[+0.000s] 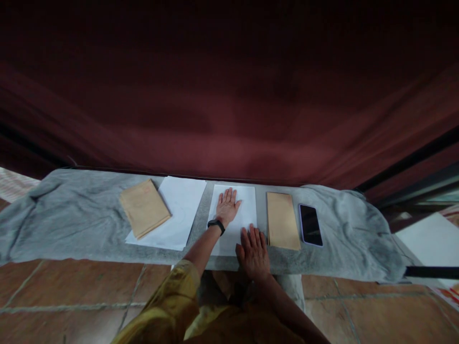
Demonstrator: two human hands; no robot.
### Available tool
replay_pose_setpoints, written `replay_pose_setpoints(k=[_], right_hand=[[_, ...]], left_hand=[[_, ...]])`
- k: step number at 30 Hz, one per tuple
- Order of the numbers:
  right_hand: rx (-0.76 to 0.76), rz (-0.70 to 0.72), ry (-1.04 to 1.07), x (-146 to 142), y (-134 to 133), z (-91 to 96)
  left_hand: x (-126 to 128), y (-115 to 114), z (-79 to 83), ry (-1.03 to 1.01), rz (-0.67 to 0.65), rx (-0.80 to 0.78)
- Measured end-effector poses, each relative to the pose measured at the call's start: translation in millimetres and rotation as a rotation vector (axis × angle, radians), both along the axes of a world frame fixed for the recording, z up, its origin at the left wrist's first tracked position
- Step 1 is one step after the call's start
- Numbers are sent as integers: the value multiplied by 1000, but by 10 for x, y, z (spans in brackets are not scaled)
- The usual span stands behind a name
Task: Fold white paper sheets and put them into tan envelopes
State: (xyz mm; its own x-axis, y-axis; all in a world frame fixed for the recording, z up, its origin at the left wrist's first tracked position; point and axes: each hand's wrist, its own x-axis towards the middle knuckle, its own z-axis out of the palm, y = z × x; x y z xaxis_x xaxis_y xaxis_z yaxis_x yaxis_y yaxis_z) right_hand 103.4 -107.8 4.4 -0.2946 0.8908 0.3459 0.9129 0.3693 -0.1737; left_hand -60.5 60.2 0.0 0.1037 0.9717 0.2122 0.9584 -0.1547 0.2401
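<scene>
A white sheet of paper (234,239) lies flat on the grey cloth in front of me. My left hand (226,208) rests palm down on its upper middle, fingers spread, with a black band (216,224) around the wrist. At the sheet's lower right corner, my right hand (254,253) lies flat, fingers stretched out, partly over the cloth's near edge. Just right of the sheet sits a stack of brown envelopes (283,220). Neither hand grips anything.
To the left, brown envelopes (145,209) partly cover a stack of white paper (179,210). A phone (311,225) lies beyond the right envelopes. Grey cloth (79,215) drapes the narrow surface, against a dark red curtain-like backdrop (229,153). Floor tiles (82,291) show below.
</scene>
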Motion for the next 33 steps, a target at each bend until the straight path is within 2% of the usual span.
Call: replay_pose_setpoints(k=[5,9,14,19,22,25,28,33], right_hand=[[4,-3,6,10,-1,-7],[-24,-6,12,6,15,6],[-51,-17,9,5,18,-3],[-56,-24,30,28,63,-42],[-78,1,65,-59,221,-25],[-101,94,87,-241,415,-2],[-86,135,63,-384,514,-13],[-19,91,29,-298,460,-71]], left_hand=[[-126,-2,15,16,83,7],[-235,-187,16,41,156,-3],[-412,-735,8,74,140,55],[-448,-1414,40,115,5,47],[-376,-1674,86,139,-92,40],[-313,-1770,134,162,-169,18],[-304,-1779,159,166,-176,8],[-350,-1839,151,186,-114,10]])
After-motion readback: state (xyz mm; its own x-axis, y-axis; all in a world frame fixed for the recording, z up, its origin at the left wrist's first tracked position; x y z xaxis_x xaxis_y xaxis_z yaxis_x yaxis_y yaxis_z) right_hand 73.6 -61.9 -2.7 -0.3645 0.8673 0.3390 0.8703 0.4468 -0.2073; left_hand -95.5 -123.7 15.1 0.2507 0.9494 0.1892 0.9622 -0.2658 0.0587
